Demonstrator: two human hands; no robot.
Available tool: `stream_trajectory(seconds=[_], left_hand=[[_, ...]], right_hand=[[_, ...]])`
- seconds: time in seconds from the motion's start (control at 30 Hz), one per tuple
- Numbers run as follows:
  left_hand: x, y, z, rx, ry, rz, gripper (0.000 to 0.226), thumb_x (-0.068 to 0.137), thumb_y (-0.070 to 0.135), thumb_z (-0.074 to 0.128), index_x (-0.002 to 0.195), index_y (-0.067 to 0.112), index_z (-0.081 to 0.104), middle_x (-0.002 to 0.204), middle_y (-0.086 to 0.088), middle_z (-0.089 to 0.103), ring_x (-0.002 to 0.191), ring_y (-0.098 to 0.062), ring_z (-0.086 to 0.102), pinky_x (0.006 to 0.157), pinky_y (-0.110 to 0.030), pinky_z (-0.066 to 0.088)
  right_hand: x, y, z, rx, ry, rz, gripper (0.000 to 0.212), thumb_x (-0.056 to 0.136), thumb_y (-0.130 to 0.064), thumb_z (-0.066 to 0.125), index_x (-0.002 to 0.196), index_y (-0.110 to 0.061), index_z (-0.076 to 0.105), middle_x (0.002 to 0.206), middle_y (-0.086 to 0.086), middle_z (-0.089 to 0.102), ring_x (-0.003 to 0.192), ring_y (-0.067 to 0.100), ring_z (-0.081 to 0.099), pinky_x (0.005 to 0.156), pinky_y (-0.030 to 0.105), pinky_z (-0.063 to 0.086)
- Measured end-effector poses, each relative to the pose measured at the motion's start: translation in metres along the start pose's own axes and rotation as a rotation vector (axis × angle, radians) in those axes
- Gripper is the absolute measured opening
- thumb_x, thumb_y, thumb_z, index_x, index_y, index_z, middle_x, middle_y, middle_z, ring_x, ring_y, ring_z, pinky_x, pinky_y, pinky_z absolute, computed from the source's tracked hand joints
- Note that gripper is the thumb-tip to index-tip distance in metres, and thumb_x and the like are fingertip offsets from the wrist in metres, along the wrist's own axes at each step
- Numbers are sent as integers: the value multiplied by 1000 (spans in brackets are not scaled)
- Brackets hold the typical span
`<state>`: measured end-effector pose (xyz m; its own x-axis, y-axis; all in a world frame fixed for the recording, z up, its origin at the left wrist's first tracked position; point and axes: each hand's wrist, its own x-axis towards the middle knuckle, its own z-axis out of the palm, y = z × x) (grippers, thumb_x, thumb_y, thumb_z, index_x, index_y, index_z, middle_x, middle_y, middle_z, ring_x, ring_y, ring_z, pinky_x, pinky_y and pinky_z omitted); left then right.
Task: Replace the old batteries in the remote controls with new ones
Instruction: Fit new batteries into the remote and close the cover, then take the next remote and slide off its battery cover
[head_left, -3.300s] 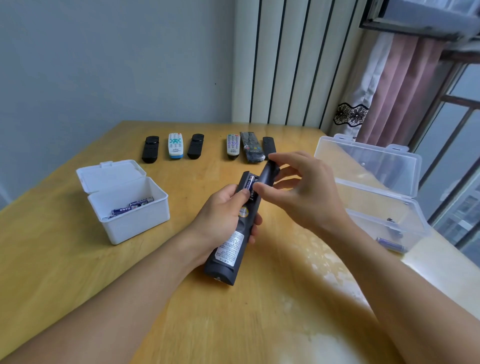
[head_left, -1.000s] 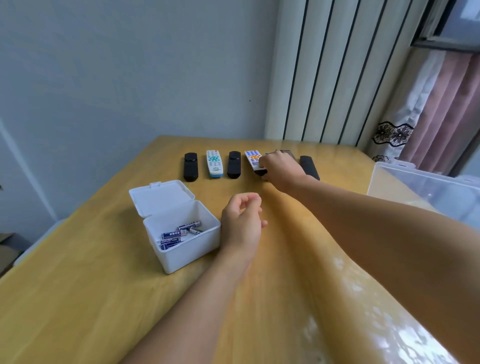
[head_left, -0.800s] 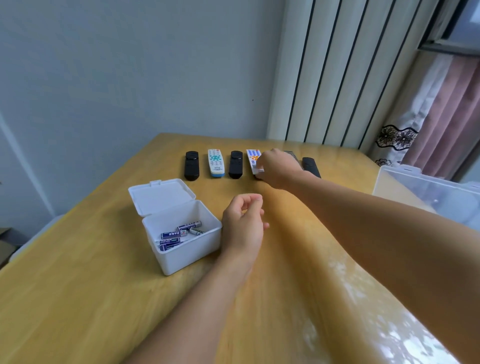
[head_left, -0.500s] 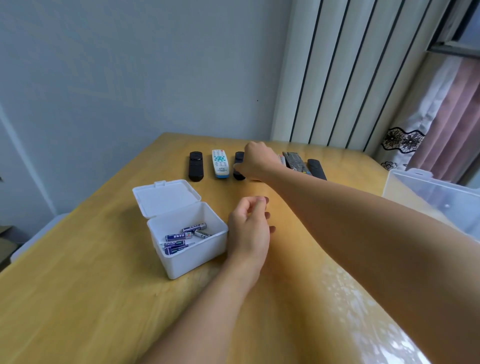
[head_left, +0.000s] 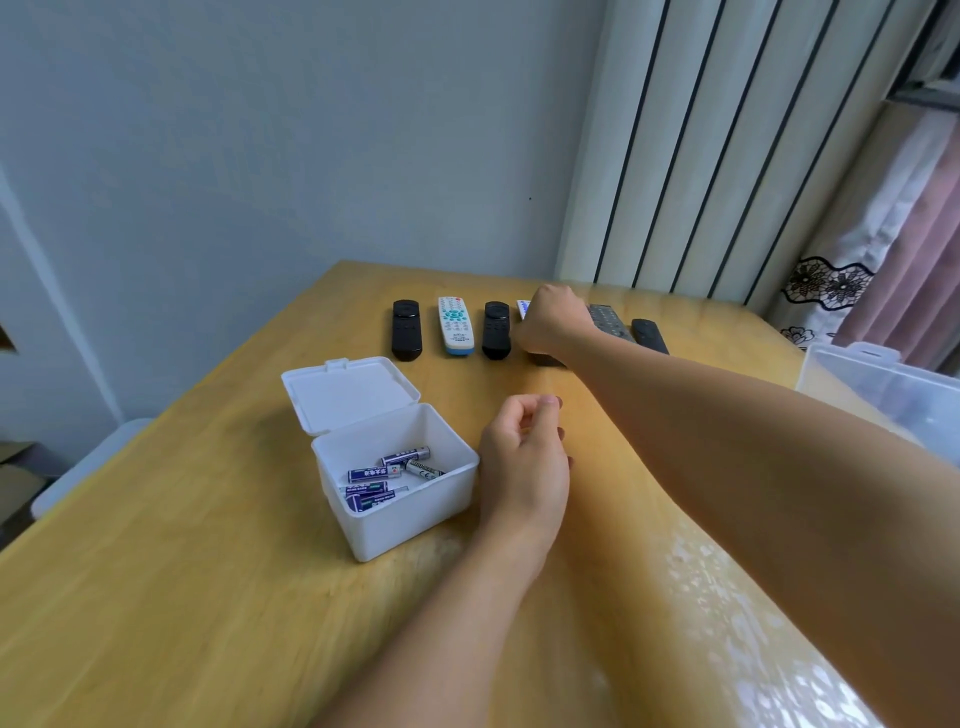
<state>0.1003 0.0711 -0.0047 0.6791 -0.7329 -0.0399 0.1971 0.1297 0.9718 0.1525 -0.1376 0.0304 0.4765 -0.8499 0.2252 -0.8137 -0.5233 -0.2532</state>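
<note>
- Because the remotes sit in a row at the upper middle of the frame, my right hand (head_left: 548, 325) reaches far across the surface (head_left: 208, 597) to them; its fingers curl down over a dark remote (head_left: 545, 358) in that row, though whether they truly grip it I cannot tell.
- My left hand (head_left: 524, 462) waits at the centre, loosely curled and holding nothing, just beside the white box (head_left: 405, 514), likely so fresh batteries (head_left: 387, 475) are within quick reach.
- The box lid (head_left: 350, 392) lies flipped open for that reason.
- A clear bin (head_left: 883, 384) stands at the right edge, probably for spent cells.
</note>
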Motion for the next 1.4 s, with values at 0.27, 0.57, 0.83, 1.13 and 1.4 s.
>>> stream_trajectory(seconds=[0.27, 0.57, 0.83, 1.13, 1.4], left_hand=[[-1, 1, -2, 18, -30, -9, 19, 103, 31, 50, 98, 24, 68, 81, 10, 62, 61, 2, 57, 67, -28, 55], [-2, 3, -1, 39, -48, 2, 19, 102, 29, 50, 100, 21, 67, 73, 9, 58, 49, 9, 52, 63, -30, 50], [-2, 2, -1, 40, -54, -3, 18, 102, 30, 51, 100, 22, 67, 71, 11, 58, 53, 7, 53, 66, -34, 54], [-1, 1, 0, 22, -28, -14, 18, 100, 35, 52, 97, 26, 67, 86, 10, 66, 84, -13, 62, 88, -47, 58], [-1, 2, -2, 31, -30, -9, 20, 100, 37, 50, 101, 27, 67, 95, 9, 67, 96, -16, 63, 93, -47, 55]], right_hand=[[13, 3, 4, 73, 24, 78, 15, 93, -16, 66, 90, -6, 55, 89, 10, 58, 78, 23, 57, 55, 27, 44], [13, 3, -6, 14, -108, 88, 30, 88, -33, 73, 97, -10, 56, 79, 5, 57, 65, 17, 58, 54, 25, 52], [17, 2, -1, 73, -86, 111, 22, 92, -26, 69, 93, -8, 56, 79, 6, 56, 70, 19, 60, 70, 30, 61], [8, -40, 8, -67, -72, -79, 20, 91, -27, 67, 96, -9, 60, 84, 4, 61, 72, 19, 58, 56, 29, 47], [8, -50, 7, -59, -153, -68, 26, 87, -10, 72, 109, -6, 59, 98, 11, 61, 89, 27, 68, 72, 36, 63]])
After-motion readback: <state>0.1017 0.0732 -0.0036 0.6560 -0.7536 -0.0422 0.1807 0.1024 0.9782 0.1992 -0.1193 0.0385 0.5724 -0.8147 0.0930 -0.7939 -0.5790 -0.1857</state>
